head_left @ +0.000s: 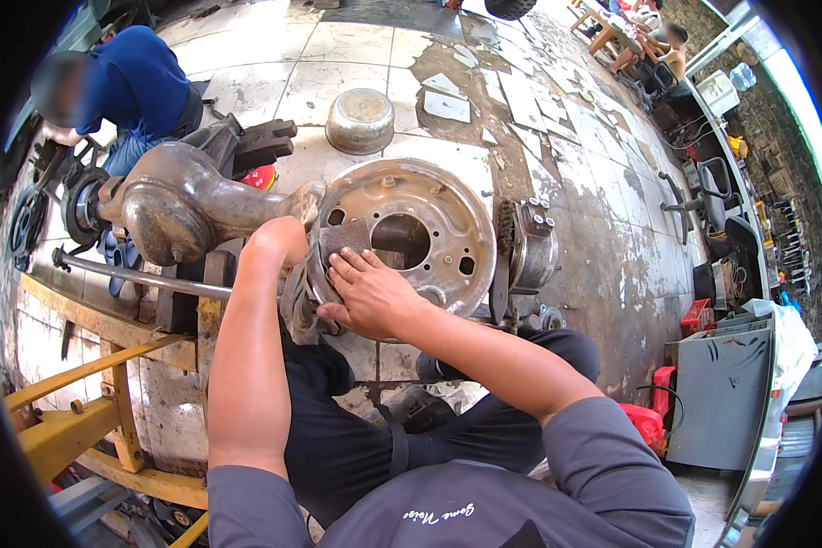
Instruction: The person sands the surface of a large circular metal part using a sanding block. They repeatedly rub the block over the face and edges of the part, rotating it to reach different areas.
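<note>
A large round brownish metal brake backing plate (461, 210), with a centre hole and several bolt holes, stands before me at the end of an axle housing (169, 201). On its left part lies a brown square sheet like sandpaper (342, 236). My right hand (374, 294) rests flat on the plate, fingers stretched with their tips at the sheet's lower edge and thumb apart. At the plate's left rim is my left hand (281, 239), bent at the wrist, its fingers mostly hidden. A grey rag (298, 306) hangs below it, against the rim; whether that hand grips it is unclear.
A metal basin (360, 121) sits on the tiled floor beyond the plate. Right of the plate stands a hub-like metal part (532, 247). A yellow frame (110, 393) and a long shaft (146, 276) lie left. A person in blue (146, 82) crouches at the far left.
</note>
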`<control>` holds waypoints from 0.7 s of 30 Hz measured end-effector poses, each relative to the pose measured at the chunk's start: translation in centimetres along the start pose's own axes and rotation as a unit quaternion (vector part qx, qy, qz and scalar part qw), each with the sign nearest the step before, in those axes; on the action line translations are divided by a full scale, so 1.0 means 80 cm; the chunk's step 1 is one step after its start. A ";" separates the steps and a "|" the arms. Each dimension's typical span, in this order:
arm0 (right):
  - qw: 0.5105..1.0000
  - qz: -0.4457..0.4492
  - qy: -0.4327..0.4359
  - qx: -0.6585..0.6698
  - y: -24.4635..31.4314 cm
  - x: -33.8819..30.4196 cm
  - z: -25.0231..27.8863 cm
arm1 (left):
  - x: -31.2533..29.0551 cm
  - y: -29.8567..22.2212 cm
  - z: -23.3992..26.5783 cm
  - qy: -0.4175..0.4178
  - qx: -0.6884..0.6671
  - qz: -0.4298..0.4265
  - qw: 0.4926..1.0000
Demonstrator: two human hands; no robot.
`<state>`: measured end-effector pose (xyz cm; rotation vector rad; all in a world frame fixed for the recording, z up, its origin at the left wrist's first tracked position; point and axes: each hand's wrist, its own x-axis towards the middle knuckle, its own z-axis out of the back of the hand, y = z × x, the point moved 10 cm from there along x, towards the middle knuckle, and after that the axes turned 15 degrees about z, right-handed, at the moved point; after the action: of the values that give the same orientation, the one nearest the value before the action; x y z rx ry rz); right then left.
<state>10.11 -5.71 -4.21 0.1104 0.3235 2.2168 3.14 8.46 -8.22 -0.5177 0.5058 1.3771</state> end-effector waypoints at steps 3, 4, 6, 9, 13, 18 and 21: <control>1.000 0.008 0.017 0.023 0.003 -0.004 0.002 | -0.011 0.002 0.002 0.020 -0.008 0.023 0.999; 0.998 0.017 0.038 0.038 0.006 -0.008 0.001 | -0.015 0.004 0.002 0.029 -0.007 0.029 0.999; 0.999 0.016 0.040 0.032 0.007 -0.015 0.000 | -0.017 0.003 0.005 0.030 -0.011 0.027 0.999; 1.000 0.014 -0.023 0.003 0.000 -0.007 0.000 | -0.015 0.001 0.006 0.038 -0.007 0.026 0.999; 0.997 0.006 -0.073 -0.011 -0.006 -0.002 -0.001 | -0.015 -0.001 0.006 0.017 -0.010 0.022 1.000; 0.998 0.052 0.026 0.023 0.004 -0.018 0.003 | -0.012 0.003 0.005 0.005 -0.041 -0.013 0.999; 1.000 0.031 -0.003 0.005 0.001 -0.006 0.002 | -0.015 -0.003 0.006 0.017 -0.034 -0.007 0.999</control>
<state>10.41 -6.09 -4.00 0.1343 0.3320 2.2751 3.24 7.82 -7.07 -0.6002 0.4822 1.3779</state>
